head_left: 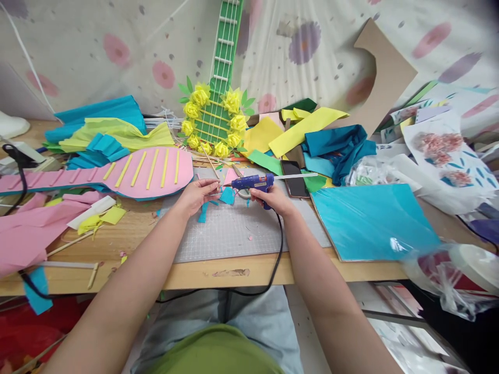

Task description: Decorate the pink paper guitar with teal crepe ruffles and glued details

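Note:
My right hand (271, 198) is wrapped round a blue hot glue gun (253, 182), which has a white glue stick (300, 175) poking out of its back. The gun's nozzle points left, close to my left hand (200, 195). The fingers of my left hand are pinched together; what they hold is too small to make out. Beneath both hands lies a grey cutting mat (234, 236) with blue paper scraps (227, 196). To the left rests a pink guitar-shaped piece (154, 174) with yellow strips across it.
A green guitar model (224, 67) with yellow paper flowers stands behind the mat. A phone (295, 179) and a blue sheet (374, 223) lie to the right. Crepe paper (113, 130) is piled at the back left. The gun's black cord (278, 254) hangs over the table edge.

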`<state>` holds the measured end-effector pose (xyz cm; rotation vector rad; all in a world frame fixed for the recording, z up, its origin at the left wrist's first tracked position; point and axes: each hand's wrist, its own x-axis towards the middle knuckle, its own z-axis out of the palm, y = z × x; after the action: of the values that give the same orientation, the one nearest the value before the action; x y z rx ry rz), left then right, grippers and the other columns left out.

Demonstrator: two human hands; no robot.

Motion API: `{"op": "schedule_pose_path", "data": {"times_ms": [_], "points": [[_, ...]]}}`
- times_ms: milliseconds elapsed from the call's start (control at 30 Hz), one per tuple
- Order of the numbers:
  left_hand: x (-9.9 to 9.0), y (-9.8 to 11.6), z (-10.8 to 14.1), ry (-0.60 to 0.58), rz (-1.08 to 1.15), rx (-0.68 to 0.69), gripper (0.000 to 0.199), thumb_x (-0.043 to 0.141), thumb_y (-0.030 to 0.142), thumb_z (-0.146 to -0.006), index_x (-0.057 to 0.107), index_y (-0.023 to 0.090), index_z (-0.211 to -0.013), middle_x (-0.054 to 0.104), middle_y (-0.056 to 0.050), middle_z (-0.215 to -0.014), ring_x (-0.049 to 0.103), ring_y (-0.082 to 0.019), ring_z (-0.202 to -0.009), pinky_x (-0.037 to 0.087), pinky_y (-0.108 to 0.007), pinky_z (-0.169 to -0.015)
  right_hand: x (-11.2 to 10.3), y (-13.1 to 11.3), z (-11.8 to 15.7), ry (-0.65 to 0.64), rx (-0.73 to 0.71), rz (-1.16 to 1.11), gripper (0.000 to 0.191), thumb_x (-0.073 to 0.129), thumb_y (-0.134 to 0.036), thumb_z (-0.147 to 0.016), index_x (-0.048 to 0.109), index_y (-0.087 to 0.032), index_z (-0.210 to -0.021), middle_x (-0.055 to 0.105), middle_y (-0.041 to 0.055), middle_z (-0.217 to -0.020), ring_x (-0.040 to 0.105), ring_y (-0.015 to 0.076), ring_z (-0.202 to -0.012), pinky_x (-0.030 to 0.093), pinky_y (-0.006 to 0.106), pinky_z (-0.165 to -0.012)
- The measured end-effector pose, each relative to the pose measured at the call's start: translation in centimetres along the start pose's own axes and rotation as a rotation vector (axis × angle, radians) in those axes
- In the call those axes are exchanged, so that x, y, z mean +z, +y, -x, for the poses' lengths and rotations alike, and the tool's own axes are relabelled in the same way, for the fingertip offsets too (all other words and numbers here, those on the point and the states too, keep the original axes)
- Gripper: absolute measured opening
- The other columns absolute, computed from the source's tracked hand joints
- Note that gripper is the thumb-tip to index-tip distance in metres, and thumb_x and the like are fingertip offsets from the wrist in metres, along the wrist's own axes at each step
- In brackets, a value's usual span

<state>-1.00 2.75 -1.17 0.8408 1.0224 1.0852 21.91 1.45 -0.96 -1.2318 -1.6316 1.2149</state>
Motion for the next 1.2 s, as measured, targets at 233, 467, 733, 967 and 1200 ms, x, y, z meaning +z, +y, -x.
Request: {"op": "schedule_pose_path", "data": {"times_ms": [233, 467, 733, 967, 1200], "points": [[-0.1, 0.0, -0.1, 0.01, -0.05, -0.03, 0.014, 0.067, 0.012, -0.067, 0.066, 0.01, -0.081, 0.067, -0.007, -0.073, 0.064, -0.013, -0.064, 0.053, -0.021, -0.054, 0.27, -0.18, -0.09, -0.046, 0.01, 0.047, 0.038, 0.064, -0.054, -0.064, 0.055, -0.017, -0.062, 0.052, -0.0023, -0.053, 0.04, 0.0061, -0.042, 0.031, 0.021, -0.039], [0.02, 0.26, 0.2, 0.01, -0.072, -0.045, 0.015, 0.067, 0.012, -0.068, 0.066, 0.01, -0.082, 0.068, -0.006, -0.075, 0.064, -0.013, -0.064, 0.053, -0.022, -0.054, 0.09, -0.23, -0.07, -0.051, 0.026, 0.091, 0.039, 0.064, -0.055, -0.063, 0.055, -0.017, -0.062, 0.052, -0.0017, -0.055, 0.04, 0.0062, -0.042, 0.032, 0.022, -0.039], [0.0, 0.33, 0.23, -0.002, -0.095, -0.053, 0.016, 0.066, 0.012, -0.068, 0.066, 0.01, -0.084, 0.069, -0.008, -0.078, 0.065, -0.014, -0.065, 0.052, -0.021, -0.052, 0.07, -0.07, -0.11, -0.065, 0.031, 0.116, 0.041, 0.063, -0.057, -0.063, 0.055, -0.016, -0.062, 0.05, -0.0022, -0.052, 0.04, 0.0062, -0.042, 0.033, 0.021, -0.039], [-0.08, 0.34, 0.24, -0.013, -0.089, -0.05, 0.019, 0.069, 0.014, -0.066, 0.067, 0.01, -0.084, 0.069, -0.008, -0.077, 0.065, -0.014, -0.064, 0.053, -0.02, -0.052, 0.07, -0.06, -0.13, -0.056, 0.02, 0.113, 0.039, 0.064, -0.055, -0.063, 0.056, -0.017, -0.065, 0.05, -0.0028, -0.052, 0.041, 0.0059, -0.042, 0.033, 0.021, -0.039], [-0.01, 0.35, 0.26, -0.012, -0.088, -0.058, 0.018, 0.07, 0.013, -0.064, 0.067, 0.01, -0.081, 0.068, -0.007, -0.071, 0.065, -0.014, -0.063, 0.053, -0.02, -0.051, 0.13, -0.29, -0.11, -0.047, -0.003, 0.095, 0.039, 0.064, -0.055, -0.063, 0.057, -0.017, -0.068, 0.051, -0.0026, -0.053, 0.042, 0.0064, -0.044, 0.032, 0.021, -0.039]]}}
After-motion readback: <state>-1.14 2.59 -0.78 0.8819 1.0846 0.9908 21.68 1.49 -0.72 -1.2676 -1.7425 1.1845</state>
